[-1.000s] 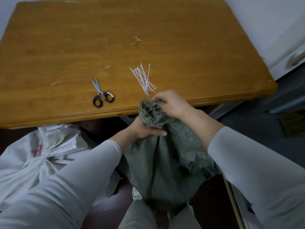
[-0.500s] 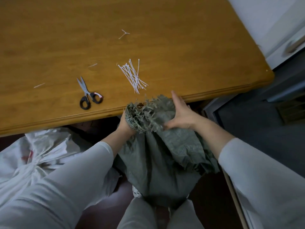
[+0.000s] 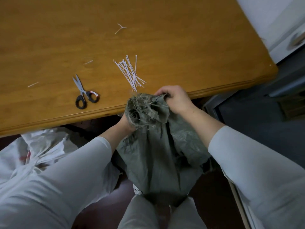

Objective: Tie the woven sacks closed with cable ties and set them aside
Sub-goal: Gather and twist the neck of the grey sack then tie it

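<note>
1. Below the near edge of the table (image 3: 181,38), head view: a green woven sack (image 3: 158,162) stands between the person's knees. Its frayed mouth is raised to the level of that edge.
2. Grip, left side: the left hand (image 3: 127,123) holds the gathered neck just under the frayed mouth. Its fingers pass behind the fabric and are mostly hidden.
3. Grip, right side: the right hand (image 3: 175,100) has its fingers curled together, pinching the far right rim of the mouth, just over the table's near edge.
4. Mouth condition: partly bunched, with a dark opening showing among loose threads.
5. Supply: white cable ties (image 3: 132,73) lie in a loose bundle on the table near the near edge, just beyond the sack mouth.
6. Tool: scissors (image 3: 84,95) with black handles lie left of the bundle, blades together.
7. Debris: short white offcuts (image 3: 121,28) lie scattered toward the table's middle and left.
8. Floor, under the near left edge: a white sack (image 3: 33,154) lies beside the left sleeve, its neck gathered.
</note>
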Motion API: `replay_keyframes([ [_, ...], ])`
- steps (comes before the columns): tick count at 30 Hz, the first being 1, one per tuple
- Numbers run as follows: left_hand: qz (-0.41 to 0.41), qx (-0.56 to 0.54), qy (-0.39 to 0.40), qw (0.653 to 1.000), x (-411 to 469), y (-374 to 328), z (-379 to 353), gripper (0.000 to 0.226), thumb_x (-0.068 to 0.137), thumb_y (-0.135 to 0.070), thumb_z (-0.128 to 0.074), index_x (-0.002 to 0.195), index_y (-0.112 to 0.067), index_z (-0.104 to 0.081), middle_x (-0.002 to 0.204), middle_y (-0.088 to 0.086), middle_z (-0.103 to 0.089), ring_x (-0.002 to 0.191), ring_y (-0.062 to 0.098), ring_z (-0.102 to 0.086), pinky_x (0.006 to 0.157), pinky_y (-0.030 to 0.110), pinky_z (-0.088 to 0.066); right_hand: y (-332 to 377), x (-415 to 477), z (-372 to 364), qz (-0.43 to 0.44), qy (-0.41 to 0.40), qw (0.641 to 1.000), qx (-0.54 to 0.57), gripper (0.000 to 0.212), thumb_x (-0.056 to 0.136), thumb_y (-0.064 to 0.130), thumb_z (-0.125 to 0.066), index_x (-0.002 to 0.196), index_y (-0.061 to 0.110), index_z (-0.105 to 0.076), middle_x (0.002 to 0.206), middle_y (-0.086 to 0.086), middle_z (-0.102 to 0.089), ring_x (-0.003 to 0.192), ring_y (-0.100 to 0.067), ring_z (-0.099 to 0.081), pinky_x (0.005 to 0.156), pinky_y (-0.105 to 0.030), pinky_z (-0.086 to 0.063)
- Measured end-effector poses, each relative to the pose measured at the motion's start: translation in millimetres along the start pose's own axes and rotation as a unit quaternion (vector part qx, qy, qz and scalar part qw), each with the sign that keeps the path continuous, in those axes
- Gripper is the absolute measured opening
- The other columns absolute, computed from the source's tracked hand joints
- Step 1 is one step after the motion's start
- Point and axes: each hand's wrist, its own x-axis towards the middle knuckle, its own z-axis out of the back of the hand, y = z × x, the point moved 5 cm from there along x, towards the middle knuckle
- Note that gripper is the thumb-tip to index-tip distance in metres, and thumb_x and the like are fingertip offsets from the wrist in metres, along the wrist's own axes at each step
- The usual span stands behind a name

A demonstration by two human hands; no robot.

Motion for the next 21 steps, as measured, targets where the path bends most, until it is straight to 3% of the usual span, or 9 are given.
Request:
replay_keyframes([
  [3,-0.040,0.032,0.024,0.998,5.8,-2.2,-11.3,0.076,0.103,-0.007,-0.020,0.038,-0.013,-0.060,0.036,0.000,-0.057,0.033,0.005,-0.056,0.034,0.012,-0.044,8.2,6.8,-12.9,-0.017,0.042,0.999,0.015,0.039,0.082,-0.012,-0.052,0.093,0.019,-0.072,0.113,-0.004,-0.068,0.104,-0.023,-0.063,0.093,-0.046,-0.051],
  [6,-0.096,0.096,-0.026,0.990,19.6,1.8,-7.3,0.056,0.103,-0.011,-0.019,0.061,-0.007,-0.057,0.042,0.002,-0.061,0.036,0.010,-0.059,0.035,0.014,-0.045,16.7,5.5,-20.1,-0.006,0.053,0.997,0.049,0.031,0.079,-0.013,-0.058,0.088,0.014,-0.071,0.097,0.001,-0.068,0.098,-0.018,-0.064,0.094,-0.039,-0.051],
  [8,-0.116,0.190,-0.085,0.971,23.4,2.4,1.2,0.034,0.101,-0.009,-0.027,0.078,-0.005,-0.052,0.046,-0.001,-0.062,0.041,0.008,-0.059,0.040,0.011,-0.046,11.3,-2.5,-14.1,-0.045,0.056,0.984,0.165,0.035,0.080,-0.015,-0.052,0.100,0.011,-0.065,0.094,0.000,-0.065,0.093,-0.015,-0.063,0.087,-0.028,-0.051],
  [10,-0.020,0.147,-0.083,0.985,29.7,18.0,12.6,0.016,0.093,0.005,-0.045,0.101,-0.005,-0.055,0.058,-0.010,-0.058,0.053,0.001,-0.056,0.053,0.010,-0.047,-5.5,-15.5,-6.1,-0.104,0.090,0.946,0.294,0.047,0.081,-0.012,-0.050,0.122,0.010,-0.051,0.112,-0.004,-0.061,0.103,-0.015,-0.059,0.082,-0.021,-0.048],
  [13,0.026,0.166,-0.083,0.982,32.8,29.3,25.7,0.047,0.084,0.018,-0.050,0.080,-0.028,-0.041,0.040,-0.030,-0.055,0.050,-0.015,-0.057,0.049,-0.001,-0.042,-44.6,-31.1,-5.8,-0.159,0.165,0.960,0.162,0.098,0.073,0.018,-0.077,0.150,0.019,-0.016,0.155,0.001,-0.025,0.142,-0.015,-0.025,0.110,-0.030,-0.031],
  [16,0.040,0.195,-0.092,0.976,29.7,28.1,25.2,0.052,0.083,0.017,-0.051,0.073,-0.030,-0.033,0.036,-0.046,-0.040,0.047,-0.015,-0.056,0.046,0.000,-0.042,-72.9,-43.5,-21.9,-0.212,0.217,0.950,0.072,0.127,0.052,0.039,-0.089,0.151,0.023,-0.010,0.153,0.004,-0.029,0.140,-0.017,-0.029,0.114,-0.036,-0.030],
  [18,0.052,0.176,-0.107,0.977,31.8,32.0,26.0,0.050,0.083,0.014,-0.053,0.072,-0.030,-0.032,0.036,-0.046,-0.039,0.049,-0.002,-0.058,0.050,0.004,-0.043,-83.7,-46.5,-29.7,-0.210,0.214,0.951,0.079,0.090,0.065,0.029,-0.085,0.141,0.015,-0.039,0.134,-0.001,-0.054,0.127,-0.020,-0.050,0.104,-0.035,-0.042],
  [20,0.043,0.203,-0.116,0.971,31.9,33.5,30.6,0.050,0.083,0.014,-0.053,0.070,-0.029,-0.030,0.032,-0.045,-0.035,0.043,-0.010,-0.055,0.044,0.001,-0.039,-91.1,-43.6,-22.4,-0.169,0.120,0.978,0.032,0.030,0.083,0.018,-0.070,0.112,0.012,-0.065,0.106,-0.005,-0.068,0.107,-0.023,-0.063,0.095,-0.039,-0.050],
  [21,0.025,0.216,-0.123,0.968,32.7,30.8,31.4,0.050,0.085,0.014,-0.051,0.069,-0.028,-0.030,0.030,-0.042,-0.036,0.041,-0.018,-0.051,0.042,0.000,-0.038,-92.5,-41.3,-12.9,-0.157,0.056,0.986,0.027,0.018,0.086,0.014,-0.064,0.103,0.013,-0.069,0.100,-0.005,-0.070,0.101,-0.024,-0.065,0.093,-0.041,-0.051],
])
